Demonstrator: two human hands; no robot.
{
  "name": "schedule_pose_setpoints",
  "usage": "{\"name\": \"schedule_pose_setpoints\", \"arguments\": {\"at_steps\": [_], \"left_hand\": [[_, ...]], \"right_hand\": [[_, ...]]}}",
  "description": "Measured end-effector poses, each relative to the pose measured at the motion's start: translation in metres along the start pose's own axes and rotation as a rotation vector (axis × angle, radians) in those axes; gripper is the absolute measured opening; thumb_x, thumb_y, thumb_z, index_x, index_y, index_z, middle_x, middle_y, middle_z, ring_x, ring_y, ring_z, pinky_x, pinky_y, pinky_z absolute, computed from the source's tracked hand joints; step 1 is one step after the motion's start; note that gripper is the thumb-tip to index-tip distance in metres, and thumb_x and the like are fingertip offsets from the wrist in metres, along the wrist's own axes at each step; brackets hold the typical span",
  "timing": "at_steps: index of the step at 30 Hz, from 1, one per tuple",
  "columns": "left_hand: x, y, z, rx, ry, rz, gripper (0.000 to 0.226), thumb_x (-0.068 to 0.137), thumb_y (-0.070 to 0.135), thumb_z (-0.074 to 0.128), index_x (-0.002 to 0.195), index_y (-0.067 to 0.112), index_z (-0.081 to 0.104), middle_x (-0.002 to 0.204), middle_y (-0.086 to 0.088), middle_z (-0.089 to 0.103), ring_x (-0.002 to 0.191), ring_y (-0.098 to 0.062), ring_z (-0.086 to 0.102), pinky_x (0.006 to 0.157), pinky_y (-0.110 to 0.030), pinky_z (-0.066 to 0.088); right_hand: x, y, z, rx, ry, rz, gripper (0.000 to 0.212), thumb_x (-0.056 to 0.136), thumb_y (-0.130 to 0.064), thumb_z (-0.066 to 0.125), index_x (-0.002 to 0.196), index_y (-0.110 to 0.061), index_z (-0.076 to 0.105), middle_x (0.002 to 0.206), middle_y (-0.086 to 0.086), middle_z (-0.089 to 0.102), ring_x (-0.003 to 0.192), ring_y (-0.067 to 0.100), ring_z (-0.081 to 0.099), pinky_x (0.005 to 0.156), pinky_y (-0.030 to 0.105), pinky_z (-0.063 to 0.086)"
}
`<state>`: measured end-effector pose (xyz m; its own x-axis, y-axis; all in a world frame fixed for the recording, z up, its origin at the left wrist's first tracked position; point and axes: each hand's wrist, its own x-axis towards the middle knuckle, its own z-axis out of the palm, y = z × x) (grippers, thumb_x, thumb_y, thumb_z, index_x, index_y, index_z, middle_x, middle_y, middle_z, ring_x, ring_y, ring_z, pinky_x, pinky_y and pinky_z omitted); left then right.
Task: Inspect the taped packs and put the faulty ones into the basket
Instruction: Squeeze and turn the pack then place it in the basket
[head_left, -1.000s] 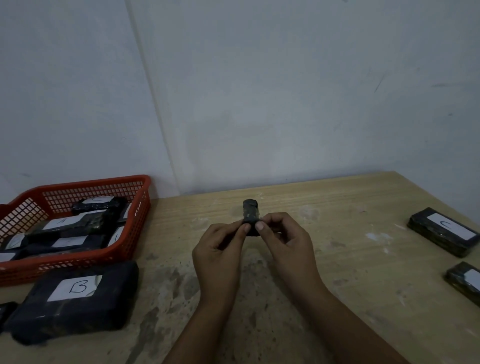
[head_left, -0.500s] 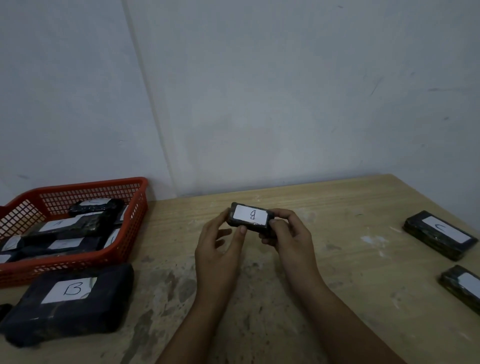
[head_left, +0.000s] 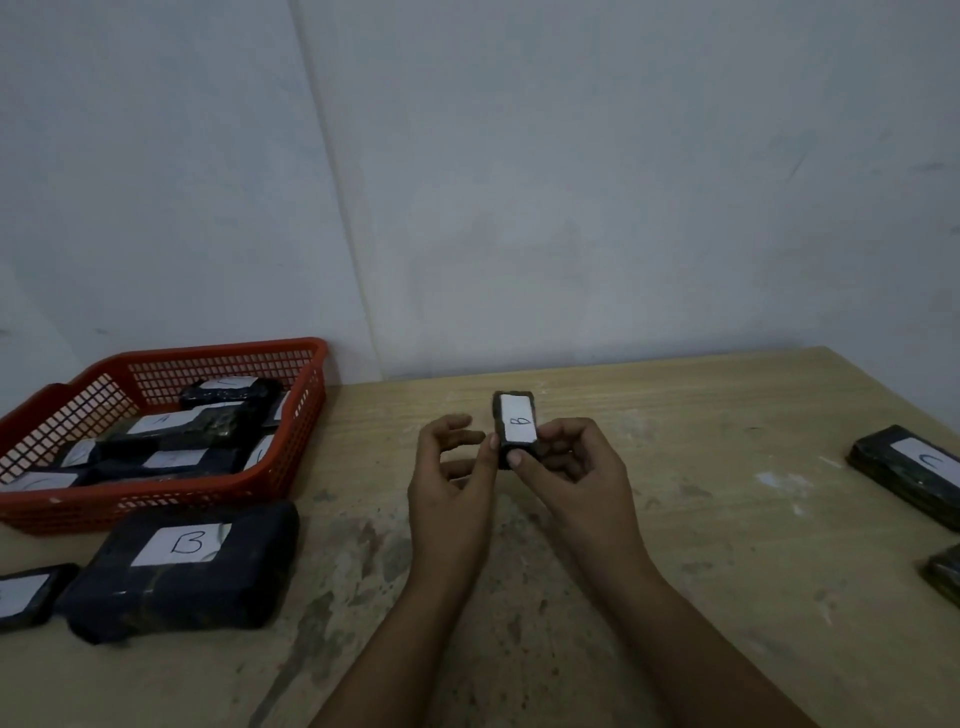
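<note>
- My right hand (head_left: 576, 467) holds a small black taped pack (head_left: 514, 427) above the worktop (head_left: 701, 545), thumb on its near end and the other fingers curled round its right side.
- The pack points away from me with its white label up; the letter on it reads as a B lying sideways.
- My left hand (head_left: 451, 478) is beside the pack, with the thumb tip touching its left edge. The other fingers are loosely spread and bent, and they hold nothing.
- Both forearms reach in from the bottom of the view, and the hands meet near the middle of the worktop.
- The red mesh basket (head_left: 291, 457) sits at the far left, close to the wall (head_left: 519, 182). Several black packs with white labels lie in it, piled across each other; one label looks like an A, the others I cannot read.
- Just in front of the basket a large black wrapped pack (head_left: 182, 566) lies flat, labelled B.
- To its left another labelled pack (head_left: 26, 592) is cut off by the edge of the view.
- At the right edge a long flat pack (head_left: 909, 470) lies on the worktop with a label marked C.
- Nearer to me on that side is the corner of one more dark pack (head_left: 945, 574), mostly out of view.
- The worktop is pale wood with dark smudges and scuffs around my arms.
</note>
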<state>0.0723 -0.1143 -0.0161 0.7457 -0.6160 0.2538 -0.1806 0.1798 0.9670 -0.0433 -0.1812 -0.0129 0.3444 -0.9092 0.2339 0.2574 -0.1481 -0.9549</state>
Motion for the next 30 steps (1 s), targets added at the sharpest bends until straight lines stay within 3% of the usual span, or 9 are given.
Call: {"name": "schedule_pose_setpoints", "arguments": {"at_steps": [1,4,8,12,16,19,22,27,30], "left_hand": [[0.0,-0.001,0.0,0.017,-0.046,0.007,0.017,0.106,0.035,0.068,0.123,0.035,0.07,0.118,0.013,0.077,0.102,-0.011,0.076,0.089,-0.043,0.065],[-0.002,-0.001,0.002,0.012,-0.158,0.0,0.028,0.107,0.04,0.062,0.128,0.027,0.075,0.124,0.008,0.078,0.103,-0.013,0.078,0.091,-0.041,0.065],[0.004,-0.007,0.001,-0.031,-0.133,-0.026,0.023,0.11,0.025,0.062,0.13,0.023,0.075,0.124,0.006,0.078,0.097,-0.017,0.079,0.087,-0.036,0.065],[0.009,-0.011,-0.001,-0.021,-0.078,-0.05,0.023,0.112,0.019,0.058,0.128,0.02,0.075,0.122,0.007,0.078,0.103,-0.009,0.077,0.09,-0.029,0.063],[0.006,-0.011,0.002,0.023,-0.114,-0.029,0.027,0.114,0.018,0.051,0.13,0.023,0.073,0.128,0.004,0.072,0.114,-0.006,0.071,0.098,-0.03,0.063],[0.005,-0.009,0.002,0.055,-0.136,-0.018,0.03,0.115,0.014,0.045,0.129,0.022,0.071,0.131,0.002,0.068,0.119,-0.008,0.067,0.098,-0.024,0.061],[0.004,0.0,-0.005,0.01,-0.114,-0.044,0.031,0.116,0.012,0.043,0.123,0.021,0.072,0.129,0.0,0.068,0.118,-0.01,0.068,0.095,-0.021,0.06],[0.014,0.018,-0.028,-0.11,-0.053,-0.069,0.031,0.116,0.017,0.048,0.117,0.026,0.077,0.116,0.013,0.076,0.108,-0.006,0.072,0.091,-0.031,0.064],[0.022,0.032,-0.042,-0.144,-0.058,-0.103,0.031,0.116,0.017,0.047,0.114,0.019,0.078,0.114,0.004,0.076,0.104,-0.011,0.071,0.085,-0.028,0.065]], "right_hand": [[0.0,0.001,0.0,-0.006,-0.001,-0.001,0.031,0.087,-0.008,0.087,0.11,-0.014,0.067,0.104,0.003,0.079,0.097,0.018,0.078,0.082,0.029,0.063],[0.0,0.002,0.0,-0.015,-0.013,-0.01,0.028,0.088,-0.011,0.087,0.108,-0.014,0.067,0.104,0.004,0.077,0.097,0.02,0.078,0.083,0.032,0.063],[0.002,0.003,-0.002,-0.051,-0.022,-0.025,0.009,0.098,-0.011,0.076,0.104,-0.017,0.073,0.103,0.001,0.079,0.097,0.018,0.077,0.084,0.035,0.063],[0.0,0.003,-0.003,-0.299,0.024,-0.092,0.018,0.099,-0.014,0.074,0.103,-0.031,0.074,0.107,-0.012,0.073,0.092,0.008,0.071,0.078,0.026,0.057],[0.001,0.003,-0.007,-0.457,0.029,-0.253,0.041,0.097,-0.012,0.074,0.127,-0.037,0.064,0.141,-0.015,0.05,0.122,0.003,0.059,0.095,0.02,0.052],[0.001,0.004,-0.005,-0.444,-0.027,-0.256,0.046,0.101,-0.01,0.069,0.138,-0.037,0.062,0.149,-0.019,0.051,0.133,0.003,0.056,0.106,0.029,0.05],[-0.001,0.003,-0.002,-0.442,-0.042,-0.242,0.043,0.1,-0.01,0.072,0.135,-0.033,0.065,0.134,-0.018,0.061,0.118,0.004,0.064,0.099,0.038,0.058],[-0.004,-0.009,-0.001,-0.469,-0.106,-0.231,0.052,0.096,-0.008,0.078,0.141,-0.031,0.067,0.118,-0.013,0.064,0.095,0.008,0.069,0.079,0.016,0.056],[-0.006,-0.021,0.011,-0.484,-0.162,-0.252,0.044,0.093,-0.009,0.081,0.127,-0.035,0.071,0.113,-0.011,0.063,0.089,0.012,0.069,0.071,0.016,0.053]]}}
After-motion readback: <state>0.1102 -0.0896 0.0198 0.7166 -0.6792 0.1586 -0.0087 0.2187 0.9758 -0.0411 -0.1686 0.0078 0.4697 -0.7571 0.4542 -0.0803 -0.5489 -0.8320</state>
